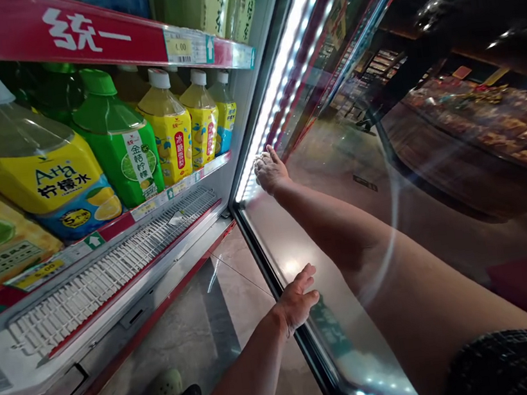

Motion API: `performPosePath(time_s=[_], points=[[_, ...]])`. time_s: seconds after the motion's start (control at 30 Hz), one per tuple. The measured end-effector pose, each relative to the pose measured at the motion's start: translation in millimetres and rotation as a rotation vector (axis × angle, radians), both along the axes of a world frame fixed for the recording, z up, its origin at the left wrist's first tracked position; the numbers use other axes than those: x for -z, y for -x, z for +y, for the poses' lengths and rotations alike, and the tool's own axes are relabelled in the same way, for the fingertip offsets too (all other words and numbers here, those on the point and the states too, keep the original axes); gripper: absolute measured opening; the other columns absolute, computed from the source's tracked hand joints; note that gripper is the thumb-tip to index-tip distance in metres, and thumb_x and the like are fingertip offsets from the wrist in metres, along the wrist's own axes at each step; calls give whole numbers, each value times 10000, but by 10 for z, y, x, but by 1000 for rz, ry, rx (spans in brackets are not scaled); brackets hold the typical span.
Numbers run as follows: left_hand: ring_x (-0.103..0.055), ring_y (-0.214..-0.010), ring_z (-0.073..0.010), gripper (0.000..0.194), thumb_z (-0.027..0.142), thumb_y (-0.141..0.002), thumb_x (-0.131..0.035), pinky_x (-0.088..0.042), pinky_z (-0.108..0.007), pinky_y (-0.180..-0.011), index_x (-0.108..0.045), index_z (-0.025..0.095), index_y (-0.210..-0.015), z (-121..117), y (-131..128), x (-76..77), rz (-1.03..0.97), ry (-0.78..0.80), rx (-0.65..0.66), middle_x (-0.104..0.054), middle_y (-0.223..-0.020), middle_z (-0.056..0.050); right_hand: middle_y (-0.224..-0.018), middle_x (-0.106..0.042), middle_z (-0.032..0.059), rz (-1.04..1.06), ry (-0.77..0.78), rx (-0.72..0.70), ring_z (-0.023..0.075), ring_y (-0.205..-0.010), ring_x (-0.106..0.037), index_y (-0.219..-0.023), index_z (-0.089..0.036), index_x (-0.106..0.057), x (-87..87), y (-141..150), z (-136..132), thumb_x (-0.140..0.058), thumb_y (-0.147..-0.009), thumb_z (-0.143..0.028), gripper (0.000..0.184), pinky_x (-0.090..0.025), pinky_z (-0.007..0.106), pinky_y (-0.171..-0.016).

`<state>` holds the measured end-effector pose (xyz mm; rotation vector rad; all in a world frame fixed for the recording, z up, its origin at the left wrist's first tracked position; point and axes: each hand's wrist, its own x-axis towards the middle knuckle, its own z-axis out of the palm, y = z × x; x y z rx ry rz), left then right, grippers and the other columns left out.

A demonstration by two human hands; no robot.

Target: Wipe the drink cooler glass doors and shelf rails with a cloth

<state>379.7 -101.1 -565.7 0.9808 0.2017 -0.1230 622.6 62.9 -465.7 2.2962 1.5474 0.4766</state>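
A glass cooler door (314, 236) stands swung out, with a bright light strip (291, 58) along its side and a dark seal round its edge. My left hand (299, 301) rests at the door's lower edge, fingers and thumb stretched apart, holding nothing. Farther up, my right hand (271, 169) touches the glass beside the light strip with its fingers bent. Something pale shows at those fingers; glare hides whether it is a cloth or only light. Bottled drinks stand on the shelf to the left, the nearest large one being a yellow lemon drink bottle (40, 162).
Beside it are a green bottle (123, 145) and several smaller yellow bottles (172, 132). Below runs a white wire grille (112, 269). A shoe (163, 392) shows on the tiled floor. Through the glass appears a display of packaged goods (491, 122).
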Motion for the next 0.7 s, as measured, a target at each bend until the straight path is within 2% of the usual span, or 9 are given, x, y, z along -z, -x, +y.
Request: performPosePath(time_s=[0.07,0.23,0.43,0.57,0.63,0.7], points=[[-309,-1514,-251,797,109,-846,-521,-288,-465,-1219,-266,222,-1592,-6,-3,12,-7,0,-2,-274,-1664,-106,-1426,-581,167,23,28,-10,323,-1453,-397,-1382,-72,-595,40,-4,-2,-336,-928,-186,535,62,610,-1260],[-316,-1512,-249,788,118,-856,-512,-265,-452,-1231,-251,189,-1595,6,4,12,-25,-23,-4,-294,-1653,-126,-1479,-530,161,-30,-69,3,329,-1472,-362,-1389,-58,-581,25,-30,35,-314,-938,-201,543,86,642,-1239],[-303,-1517,-260,788,131,-852,-526,-288,-467,-1219,-270,217,-1592,-9,22,43,-29,-5,5,-262,-1669,-102,-1444,-559,185,20,78,10,316,-1458,-389,-1413,-33,-556,153,74,-4,-340,-933,-184,548,88,579,-1264],[-308,-1514,-262,796,138,-846,-540,-259,-479,-1228,-277,246,-1590,1,21,67,-39,-23,7,-285,-1663,-85,-1465,-532,196,16,-17,41,322,-1462,-379,-1426,2,-525,223,74,8,-286,-960,-170,551,74,597,-1258],[-309,-1513,-265,798,149,-849,-546,-246,-478,-1232,-273,256,-1591,13,23,75,-47,-25,10,-288,-1662,-81,-1475,-527,187,22,-33,39,314,-1464,-382,-1414,-18,-546,267,81,4,-292,-954,-163,545,82,590,-1259],[-307,-1513,-271,794,162,-852,-553,-247,-474,-1232,-276,251,-1591,22,27,82,-57,-22,11,-286,-1663,-85,-1457,-555,161,34,19,22,303,-1453,-403,-1389,-67,-586,311,98,-12,-323,-933,-153,533,92,585,-1260]])
